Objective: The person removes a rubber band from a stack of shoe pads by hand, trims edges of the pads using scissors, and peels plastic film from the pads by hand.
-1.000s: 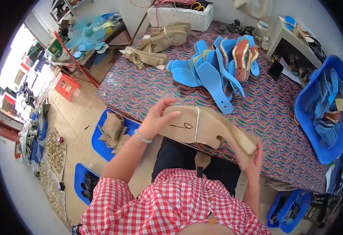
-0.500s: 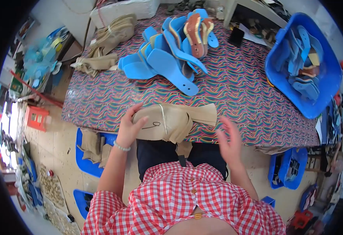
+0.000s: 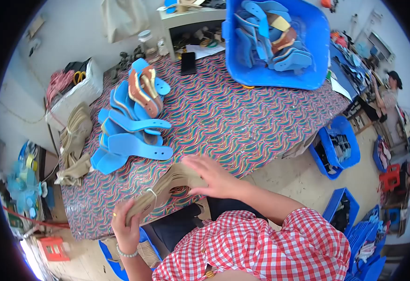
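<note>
A stack of beige sole-shaped pieces (image 3: 160, 188), tied with a white band, lies at the near edge of the patterned table (image 3: 205, 117). My left hand (image 3: 126, 225) is wrapped round the stack's left end. At its right end is my right hand (image 3: 210, 178), fingers extended and thumb apart, near or touching the pieces. Beyond them lies a heap of blue insoles (image 3: 135, 145), with brown and gold ones (image 3: 144, 96) at its far end. Further left are more tied beige bundles (image 3: 76, 129).
A blue tub (image 3: 280, 79) of insoles stands at the table's far right. A black phone (image 3: 188, 63) lies near a shelf (image 3: 191, 18). A white foam box (image 3: 81, 86) is at the far left. Blue bins (image 3: 338, 143) stand on the floor; another person (image 3: 388, 96) sits at far right.
The view has swung right, bringing the tub toward the centre. The beige stack is now turned edge-up and slanted, and my right hand has come back to its right end.
</note>
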`<action>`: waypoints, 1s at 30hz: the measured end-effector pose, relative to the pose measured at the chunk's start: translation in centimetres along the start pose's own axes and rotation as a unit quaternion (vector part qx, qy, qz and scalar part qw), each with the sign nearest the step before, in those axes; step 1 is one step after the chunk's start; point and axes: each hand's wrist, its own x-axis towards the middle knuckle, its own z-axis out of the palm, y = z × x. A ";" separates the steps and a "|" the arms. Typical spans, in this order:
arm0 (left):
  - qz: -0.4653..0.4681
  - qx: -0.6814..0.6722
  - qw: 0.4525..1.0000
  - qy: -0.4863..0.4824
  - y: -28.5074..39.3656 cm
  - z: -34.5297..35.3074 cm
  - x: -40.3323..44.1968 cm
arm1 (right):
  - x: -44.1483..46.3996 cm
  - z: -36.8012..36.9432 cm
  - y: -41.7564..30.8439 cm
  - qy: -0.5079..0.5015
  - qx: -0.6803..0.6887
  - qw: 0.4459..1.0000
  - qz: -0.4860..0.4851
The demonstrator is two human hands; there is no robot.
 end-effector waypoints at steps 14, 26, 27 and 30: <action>-0.055 -0.090 0.985 0.136 -3.2 1.1 -2.9 | 4.4 -0.7 -1.7 -0.168 0.107 0.980 0.009; -0.173 -0.028 0.984 -0.031 -7.6 4.5 -3.4 | 0.3 0.7 3.2 -0.181 -0.149 0.970 0.059; -0.188 -0.023 0.981 -0.053 -7.8 4.0 -3.5 | 0.1 0.6 2.8 -0.148 -0.162 0.974 0.058; -0.220 0.030 0.968 -0.116 -7.9 3.2 -2.4 | -0.5 1.1 3.5 -0.105 -0.175 0.977 0.062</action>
